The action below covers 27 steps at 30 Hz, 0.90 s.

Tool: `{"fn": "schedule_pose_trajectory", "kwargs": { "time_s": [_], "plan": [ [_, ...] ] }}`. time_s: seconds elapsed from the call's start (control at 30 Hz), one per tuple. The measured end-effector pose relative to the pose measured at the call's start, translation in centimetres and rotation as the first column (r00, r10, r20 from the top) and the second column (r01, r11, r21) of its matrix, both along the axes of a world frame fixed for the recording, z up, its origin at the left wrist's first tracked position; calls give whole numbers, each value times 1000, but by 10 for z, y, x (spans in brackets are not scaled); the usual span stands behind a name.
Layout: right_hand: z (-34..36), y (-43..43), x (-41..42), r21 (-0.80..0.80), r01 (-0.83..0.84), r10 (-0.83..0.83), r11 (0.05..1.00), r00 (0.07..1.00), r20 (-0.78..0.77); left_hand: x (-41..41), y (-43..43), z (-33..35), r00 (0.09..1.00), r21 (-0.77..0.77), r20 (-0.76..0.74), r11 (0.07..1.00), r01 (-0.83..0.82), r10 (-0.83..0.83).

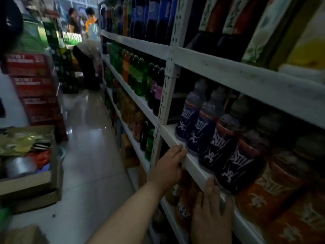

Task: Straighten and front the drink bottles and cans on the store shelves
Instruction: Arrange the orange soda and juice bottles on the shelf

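**Left hand**: fingers straight and held close together, with the fingertips laid on the white shelf edge. It grips nothing. The nearest blue bottle stands upright on the shelf at 1 o'clock from those fingertips. Its base is just beside them; contact cannot be confirmed.

**Right hand**: fingers straight, slightly spread and pointing to 12 o'clock, laid against the same shelf edge. The front dark bottle sits at 1 o'clock from its fingertips, its base just beside them.

Orange bottles continue the row toward 4 o'clock. On the shelf below, lower bottles are partly hidden behind the right hand.
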State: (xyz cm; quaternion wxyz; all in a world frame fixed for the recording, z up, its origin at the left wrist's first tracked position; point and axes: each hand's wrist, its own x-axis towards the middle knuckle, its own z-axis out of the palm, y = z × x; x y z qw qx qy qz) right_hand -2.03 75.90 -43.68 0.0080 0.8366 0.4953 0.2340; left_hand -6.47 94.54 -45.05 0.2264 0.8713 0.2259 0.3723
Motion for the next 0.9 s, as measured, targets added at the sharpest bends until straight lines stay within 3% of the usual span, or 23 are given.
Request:
{"fn": "schedule_pose_trajectory", "kwargs": {
  "time_s": [0.1, 0.2, 0.33, 0.5, 0.67, 0.8, 0.9],
  "plan": [
    [19, 2, -10, -279, 100, -134, 955, 985, -106, -14, 0, 23, 959, -143, -264, 988, 65, -101],
    [35, 4, -21, -462, 205, -288, 863, 951, -116, -22, -2, 50, 813, -207, -554, 976, 73, -178],
    [54, 19, -31, -574, 211, -363, 791, 917, -164, -41, 9, 73, 742, -303, -616, 949, 85, -263],
    [89, 89, -69, -479, 222, -390, 849, 875, -286, -117, 77, 78, 810, -524, -483, 851, 36, -332],
    [125, 182, -95, -266, 41, -181, 963, 830, -528, -167, 176, 97, 829, -523, -508, 849, -80, -234],
    [161, 252, -94, 44, 44, 10, 998, 581, -814, -162, 230, 129, 877, -533, -446, 840, -98, -180],
    [182, 302, -80, 218, 153, 104, 964, 536, -838, -142, 266, 149, 908, -524, -383, 850, -60, -172]
  ]
}}
